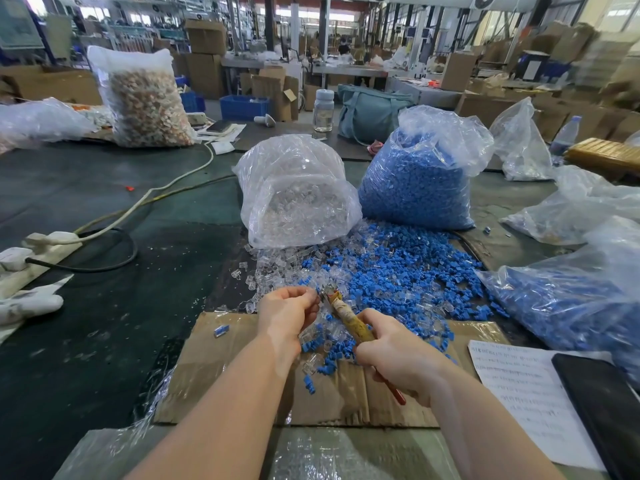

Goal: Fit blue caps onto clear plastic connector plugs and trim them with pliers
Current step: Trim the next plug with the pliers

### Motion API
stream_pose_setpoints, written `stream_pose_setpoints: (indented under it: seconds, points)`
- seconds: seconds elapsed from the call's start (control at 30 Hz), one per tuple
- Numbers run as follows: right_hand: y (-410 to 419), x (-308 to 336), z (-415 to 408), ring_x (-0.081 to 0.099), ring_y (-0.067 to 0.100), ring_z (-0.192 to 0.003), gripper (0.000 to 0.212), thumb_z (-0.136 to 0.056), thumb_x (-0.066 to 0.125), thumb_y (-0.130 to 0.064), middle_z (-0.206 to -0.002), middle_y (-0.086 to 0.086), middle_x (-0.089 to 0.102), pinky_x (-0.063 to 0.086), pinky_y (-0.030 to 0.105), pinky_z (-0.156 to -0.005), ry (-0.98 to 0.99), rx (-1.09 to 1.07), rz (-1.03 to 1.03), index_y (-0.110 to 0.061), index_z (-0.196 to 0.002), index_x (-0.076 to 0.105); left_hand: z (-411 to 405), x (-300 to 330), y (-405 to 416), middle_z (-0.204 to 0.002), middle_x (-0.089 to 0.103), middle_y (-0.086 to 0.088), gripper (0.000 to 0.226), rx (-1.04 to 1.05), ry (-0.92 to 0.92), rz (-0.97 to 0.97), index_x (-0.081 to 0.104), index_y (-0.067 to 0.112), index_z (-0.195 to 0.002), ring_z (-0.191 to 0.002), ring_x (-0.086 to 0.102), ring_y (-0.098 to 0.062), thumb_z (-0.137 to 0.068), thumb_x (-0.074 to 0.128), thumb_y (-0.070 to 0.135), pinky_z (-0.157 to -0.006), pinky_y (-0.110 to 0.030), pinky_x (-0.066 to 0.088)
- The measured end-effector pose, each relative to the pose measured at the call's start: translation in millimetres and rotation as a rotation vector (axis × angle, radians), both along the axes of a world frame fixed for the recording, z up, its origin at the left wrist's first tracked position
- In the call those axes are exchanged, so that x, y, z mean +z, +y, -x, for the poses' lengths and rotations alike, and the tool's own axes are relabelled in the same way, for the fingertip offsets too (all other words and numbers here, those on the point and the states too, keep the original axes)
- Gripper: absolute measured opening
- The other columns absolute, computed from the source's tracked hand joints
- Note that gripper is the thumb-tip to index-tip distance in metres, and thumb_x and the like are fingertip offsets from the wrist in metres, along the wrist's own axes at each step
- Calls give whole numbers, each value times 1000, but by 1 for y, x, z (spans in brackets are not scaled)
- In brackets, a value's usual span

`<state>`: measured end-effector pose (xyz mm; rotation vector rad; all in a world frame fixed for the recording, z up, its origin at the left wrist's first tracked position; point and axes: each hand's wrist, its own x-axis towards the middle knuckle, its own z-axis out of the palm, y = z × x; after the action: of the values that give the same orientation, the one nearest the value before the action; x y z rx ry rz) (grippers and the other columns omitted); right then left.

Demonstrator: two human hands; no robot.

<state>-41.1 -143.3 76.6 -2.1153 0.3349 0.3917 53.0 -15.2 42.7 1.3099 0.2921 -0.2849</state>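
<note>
Head cam: left hand (pixel 287 308) curled, pinching something tiny at the fingertips, probably a clear plug, too small to tell. Right hand (pixel 394 355) wrapped around the pliers (pixel 349 318), long axis slanting up-left, nose just touching that pinch. Glossy clear plugs (pixel 277 268) and matte blue caps (pixel 398 268) heaped beyond on cardboard (pixel 214 368), spilling from crinkly bags.

Two full bags stand side by side on the table: plugs bag (pixel 298 195) left, caps bag (pixel 419 181) right. Loose pile (pixel 381 271) lies before them, spilling onto cardboard (pixel 221 368). Paper sheet (pixel 526 393) right of cardboard; power strip (pixel 41 251) far left.
</note>
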Motion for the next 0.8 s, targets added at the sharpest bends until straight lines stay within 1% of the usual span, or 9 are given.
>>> stream_pose_setpoints:
  seconds: [0.13, 0.2, 0.33, 0.4, 0.47, 0.53, 0.6, 0.7, 0.8]
  points:
    - [3, 1, 1, 34, 5, -35, 21, -85, 45, -4, -71, 2, 44, 26, 14, -35, -17, -17, 8, -22, -98, 43, 3, 0, -1, -65, 61, -6, 11, 21, 8, -2, 62, 5, -77, -55, 57, -11, -84, 60, -4, -51, -19, 50]
    - [3, 0, 1, 35, 7, -40, 21, -85, 46, -4, -73, 2, 44, 27, 15, -35, -19, -17, 6, -21, -97, 43, 4, 0, -2, -66, 61, -5, 12, 25, 7, 2, 62, 5, -77, -57, 56, -11, -84, 60, -4, -51, -19, 50]
    - [1, -5, 1, 45, 14, -58, 28, -78, 56, -3, -84, 4, 52, 36, 24, -51, -32, -73, -96, -20, -100, 50, 6, 0, -2, -65, 61, -4, 10, 39, 3, 49, 61, 4, -79, -54, 56, -9, -84, 60, -4, -48, -16, 49]
    - [-2, -12, 0, 52, 13, -63, 34, -74, 62, -3, -92, 2, 55, 42, 25, -54, -100, -143, -103, -20, -103, 53, 6, -1, 0, -64, 61, -4, 8, 48, 9, 74, 62, 4, -81, -53, 56, -9, -84, 61, -3, -49, -16, 49]
    - [-8, -21, -4, 58, 16, -75, 41, -75, 68, -10, -100, 2, 55, 49, 28, -64, -202, -212, 18, -19, -111, 52, 7, -4, 4, -65, 61, -4, 6, 45, 11, 77, 62, 4, -83, -53, 56, -9, -84, 61, -1, -51, -18, 49]
    - [-18, -32, -7, 56, 21, -98, 53, -78, 72, -25, -112, 3, 55, 48, 34, -84, -256, -267, 245, -17, -125, 48, 8, -8, 11, -64, 62, -3, 5, 31, -1, 42, 63, 6, -85, -53, 56, -8, -84, 62, 1, -51, -17, 49]
    - [-29, -41, -7, 47, 22, -114, 66, -79, 71, -41, -123, 4, 52, 39, 34, -96, -263, -301, 467, -18, -134, 44, 10, -13, 19, -63, 62, 0, 7, 33, -53, -71, 66, 10, -87, -51, 54, -7, -86, 61, 5, -51, -18, 47]
    - [-43, -54, -6, 42, 22, -121, 74, -78, 66, -54, -129, 3, 49, 34, 33, -100, -254, -310, 647, -21, -138, 40, 6, -20, 36, -71, 64, 7, 12, 116, -219, -433, 69, 19, -92, -58, 55, -8, -89, 60, 12, -50, -17, 43]
    - [-52, -66, -7, 40, 21, -121, 76, -78, 61, -60, -129, 2, 48, 33, 31, -101, -272, -289, 739, -22, -140, 37, -1, -28, 61, -91, 68, 0, 16, 174, -315, -807, 71, 16, -100, -79, 59, -18, -91, 57, 16, -68, -26, 44]
